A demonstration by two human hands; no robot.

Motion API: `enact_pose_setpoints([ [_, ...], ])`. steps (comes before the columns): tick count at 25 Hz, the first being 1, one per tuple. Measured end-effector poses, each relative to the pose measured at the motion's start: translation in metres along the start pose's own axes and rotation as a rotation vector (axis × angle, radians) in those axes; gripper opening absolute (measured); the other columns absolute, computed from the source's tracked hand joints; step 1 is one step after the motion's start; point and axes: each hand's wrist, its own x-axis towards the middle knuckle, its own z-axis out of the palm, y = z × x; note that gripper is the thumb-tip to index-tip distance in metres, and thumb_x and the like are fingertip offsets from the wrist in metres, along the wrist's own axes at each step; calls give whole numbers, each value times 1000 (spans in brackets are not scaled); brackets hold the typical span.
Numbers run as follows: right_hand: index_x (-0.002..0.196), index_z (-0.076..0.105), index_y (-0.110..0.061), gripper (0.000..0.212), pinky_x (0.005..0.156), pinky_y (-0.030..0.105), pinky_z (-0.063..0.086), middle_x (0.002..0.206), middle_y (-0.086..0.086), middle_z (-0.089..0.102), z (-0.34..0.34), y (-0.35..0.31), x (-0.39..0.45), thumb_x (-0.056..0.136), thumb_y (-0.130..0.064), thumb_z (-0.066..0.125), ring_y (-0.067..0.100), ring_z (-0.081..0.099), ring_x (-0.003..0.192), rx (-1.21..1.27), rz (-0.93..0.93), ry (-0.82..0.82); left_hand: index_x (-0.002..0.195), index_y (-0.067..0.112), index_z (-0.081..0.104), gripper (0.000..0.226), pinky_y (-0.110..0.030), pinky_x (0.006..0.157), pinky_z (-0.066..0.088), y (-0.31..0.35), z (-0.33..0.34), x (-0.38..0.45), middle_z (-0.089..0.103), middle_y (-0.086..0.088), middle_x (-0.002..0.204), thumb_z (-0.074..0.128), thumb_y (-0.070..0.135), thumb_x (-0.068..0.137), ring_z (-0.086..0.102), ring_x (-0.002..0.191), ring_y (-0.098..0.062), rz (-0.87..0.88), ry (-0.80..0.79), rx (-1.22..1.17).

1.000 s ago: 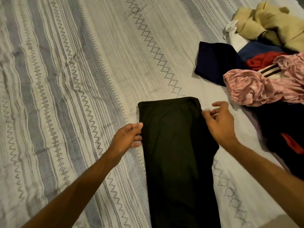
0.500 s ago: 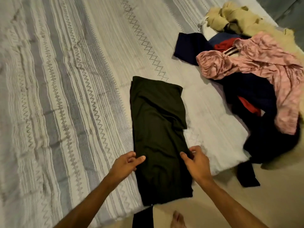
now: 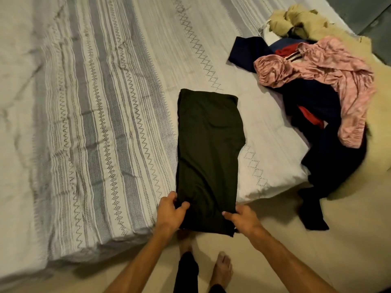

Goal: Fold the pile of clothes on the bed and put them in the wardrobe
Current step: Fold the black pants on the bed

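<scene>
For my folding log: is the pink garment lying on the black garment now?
No, the pink garment lies in the pile at the right, apart from the black garment.

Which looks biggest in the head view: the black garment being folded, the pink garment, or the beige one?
1. black garment
2. pink garment, close behind; partly bunched, so unsure
3. beige garment, smallest, though farthest from the camera

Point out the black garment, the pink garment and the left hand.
black garment (image 3: 208,144): head view, middle of the folded cloth.
pink garment (image 3: 330,81): head view, its crumpled body.
left hand (image 3: 169,212): head view, back of the hand.
</scene>
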Motion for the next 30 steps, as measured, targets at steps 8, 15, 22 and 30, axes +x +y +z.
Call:
enact_pose_setpoints([
  [8, 95, 74, -16, 33, 84, 39, 61, 92, 5, 77, -14, -17, -1, 86, -47, 79, 20, 72, 83, -229, -49, 67, 96, 15, 57, 27, -28, 62, 45, -9, -39, -9, 67, -2, 73, 80, 27, 89, 63, 68, -17, -62, -61, 42],
  [15, 123, 66, -13, 28, 94, 48, 61, 113, 9, 72, -71, -108, 58, 101, -30, 68, 26, 73, 95, 253, -65, 327, 119, 18, 58, 39, -30, 86, 52, 48, -55, 53, 71, -1, 107, 77, 40, 93, 68, 102, -20, -46, -134, -48],
  [22, 106, 74, -6, 22, 88, 42, 63, 98, 11, 72, -89, -150, 109, 92, -22, 80, 23, 69, 80, 383, -55, 512, 92, 14, 72, 27, -27, 72, 61, 30, -57, 91, 77, -1, 76, 87, 35, 84, 76, 73, -17, -65, -188, 48],
  [30, 117, 66, -15, 23, 88, 39, 63, 103, 10, 75, -88, -125, 88, 104, -34, 63, 27, 75, 90, 579, -3, 522, 95, 18, 76, 26, -19, 69, 55, 32, -71, 94, 79, 4, 77, 84, 41, 87, 77, 73, -14, -72, -267, -11],
])
